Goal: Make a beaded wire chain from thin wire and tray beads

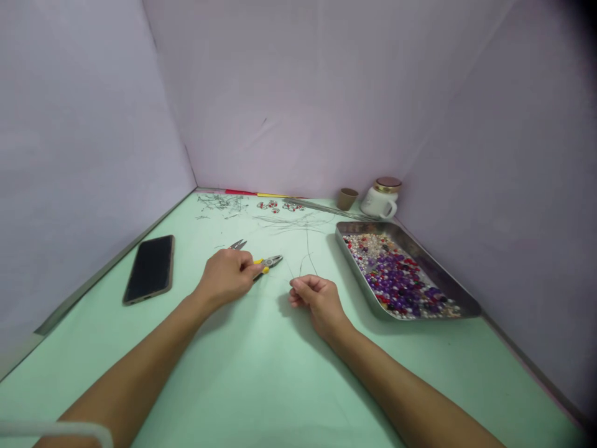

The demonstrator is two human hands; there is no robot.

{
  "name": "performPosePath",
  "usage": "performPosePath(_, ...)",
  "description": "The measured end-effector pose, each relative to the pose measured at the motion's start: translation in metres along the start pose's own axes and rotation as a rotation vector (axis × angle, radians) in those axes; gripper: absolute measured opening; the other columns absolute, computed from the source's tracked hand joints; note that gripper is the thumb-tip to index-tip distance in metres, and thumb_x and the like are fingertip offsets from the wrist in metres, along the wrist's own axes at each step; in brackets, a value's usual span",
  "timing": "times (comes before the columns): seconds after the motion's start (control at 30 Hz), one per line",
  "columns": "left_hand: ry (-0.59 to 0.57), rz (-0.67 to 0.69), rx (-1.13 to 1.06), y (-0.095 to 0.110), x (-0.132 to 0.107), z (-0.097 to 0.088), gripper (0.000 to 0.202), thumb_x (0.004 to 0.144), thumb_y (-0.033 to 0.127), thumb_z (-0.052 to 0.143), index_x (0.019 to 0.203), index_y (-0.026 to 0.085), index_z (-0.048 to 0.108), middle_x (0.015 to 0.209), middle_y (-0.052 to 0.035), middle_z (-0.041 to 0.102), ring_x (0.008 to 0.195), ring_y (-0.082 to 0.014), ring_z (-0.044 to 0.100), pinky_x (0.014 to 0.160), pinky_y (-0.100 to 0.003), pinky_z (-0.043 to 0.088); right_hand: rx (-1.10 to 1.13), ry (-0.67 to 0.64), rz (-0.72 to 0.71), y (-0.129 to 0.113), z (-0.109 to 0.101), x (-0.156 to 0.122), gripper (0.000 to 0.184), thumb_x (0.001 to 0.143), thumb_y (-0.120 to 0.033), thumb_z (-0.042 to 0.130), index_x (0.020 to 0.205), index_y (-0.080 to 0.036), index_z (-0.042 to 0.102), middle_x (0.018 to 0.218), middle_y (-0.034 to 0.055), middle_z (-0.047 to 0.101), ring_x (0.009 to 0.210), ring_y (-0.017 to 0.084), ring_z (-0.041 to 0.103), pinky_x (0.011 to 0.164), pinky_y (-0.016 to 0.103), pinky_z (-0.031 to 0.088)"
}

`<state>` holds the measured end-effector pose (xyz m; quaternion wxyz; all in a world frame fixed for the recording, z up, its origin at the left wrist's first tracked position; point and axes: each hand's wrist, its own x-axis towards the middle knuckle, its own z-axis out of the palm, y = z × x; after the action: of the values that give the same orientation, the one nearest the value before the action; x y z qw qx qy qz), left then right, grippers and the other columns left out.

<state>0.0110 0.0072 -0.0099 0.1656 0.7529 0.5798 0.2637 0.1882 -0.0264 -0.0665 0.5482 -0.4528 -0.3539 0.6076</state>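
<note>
My left hand (228, 274) is closed, its fingertips pressed together beside yellow-handled pliers (273, 261). The hand covers part of their handles, and what it pinches, if anything, is hidden. Just beyond the knuckles the jaws of a second pair of pliers (239, 244) stick out. Between thumb and forefinger, my right hand (317, 302) pinches thin wire (301, 267), whose fine ends rise and curve away above the fingers. Both hands are over the middle of the pale green table (242, 386).
A metal tray (352, 264) of purple, red and white beads stands at right. Behind it are a lidded white mug (380, 200) and a small brown cup (347, 199). Loose wires (293, 223), beaded pieces (268, 205) and wire bits (219, 203) lie farther back. A phone (150, 267) lies left.
</note>
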Motion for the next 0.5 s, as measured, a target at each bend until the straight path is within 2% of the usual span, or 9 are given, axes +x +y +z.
performPosePath(0.13, 0.201, -0.154, -0.078, -0.009, 0.006, -0.004, 0.033, 0.071, 0.04, 0.047, 0.047, 0.018, 0.042, 0.043, 0.0046, 0.035, 0.046, -0.0108, 0.033, 0.047, -0.023, 0.023, 0.036, 0.038, 0.013, 0.001, -0.002, 0.003, 0.024, 0.054, -0.031, 0.074, 0.061, -0.012, 0.06, 0.051, -0.001, 0.06, 0.045, 0.01, 0.055, 0.047, 0.022, 0.046)
performPosePath(0.2, 0.269, -0.172, -0.123, -0.009, 0.006, -0.003, 0.034, 0.072, 0.041, 0.047, 0.047, 0.018, 0.041, 0.043, 0.005, 0.033, 0.046, -0.0104, 0.033, 0.046, -0.023, 0.024, 0.039, 0.037, 0.013, 0.001, -0.001, 0.004, 0.025, 0.054, -0.031, 0.074, 0.061, -0.012, 0.06, 0.051, -0.0009, 0.059, 0.045, 0.01, 0.055, 0.046, 0.022, 0.046)
performPosePath(0.33, 0.252, -0.089, -0.176, 0.0, 0.0, 0.006, 0.032, 0.072, 0.039, 0.048, 0.049, 0.017, 0.045, 0.045, 0.005, 0.037, 0.048, -0.0099, 0.034, 0.048, -0.022, 0.026, 0.054, 0.007, 0.024, -0.001, -0.002, 0.004, 0.026, 0.054, -0.032, 0.074, 0.064, -0.011, 0.062, 0.052, -0.0004, 0.06, 0.046, 0.01, 0.056, 0.047, 0.022, 0.047)
performPosePath(0.5, 0.157, -0.059, -0.313, 0.013, -0.006, 0.018, 0.035, 0.073, 0.039, 0.048, 0.046, 0.016, 0.047, 0.043, 0.0044, 0.039, 0.049, -0.0103, 0.038, 0.049, -0.022, 0.028, 0.098, -0.065, 0.051, -0.005, -0.007, 0.004, 0.03, 0.053, -0.034, 0.075, 0.069, -0.011, 0.064, 0.057, 0.0006, 0.061, 0.051, 0.01, 0.058, 0.049, 0.022, 0.048)
